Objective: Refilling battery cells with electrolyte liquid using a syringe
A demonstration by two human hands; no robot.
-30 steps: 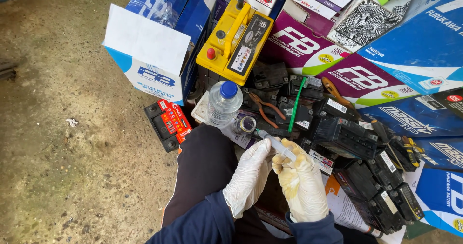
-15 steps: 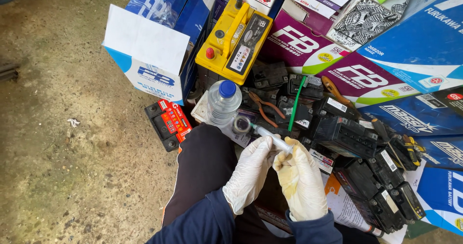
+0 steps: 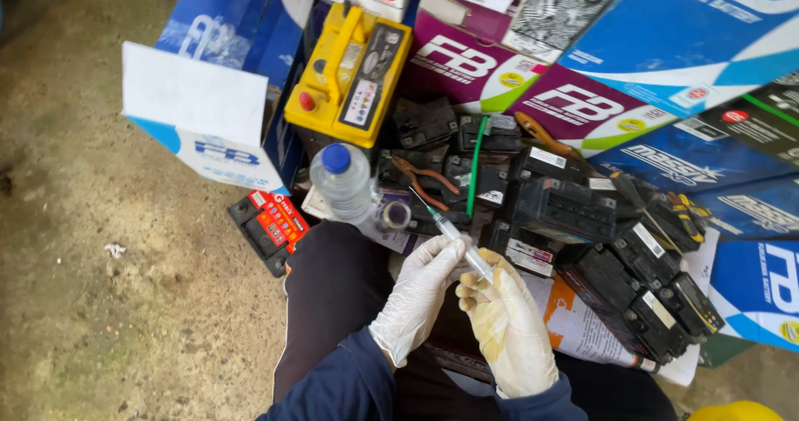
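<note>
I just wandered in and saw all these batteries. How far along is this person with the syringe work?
Already done, it seems: the plastic bottle stands capped beside a small open jar. In hand: both gloved hands, left hand and right hand, hold a syringe, needle pointing away toward the black batteries. Left, by my guess: the piled batteries, since the needle touches none yet. Whether the syringe holds liquid I cannot tell.

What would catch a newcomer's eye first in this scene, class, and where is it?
The yellow battery at top centre stands out, tilted against blue and purple boxes. Below it, both gloved hands, left hand and right hand, hold a syringe over the person's lap. A clear bottle with a blue cap stands between them, beside a pile of black batteries on the right.
</note>
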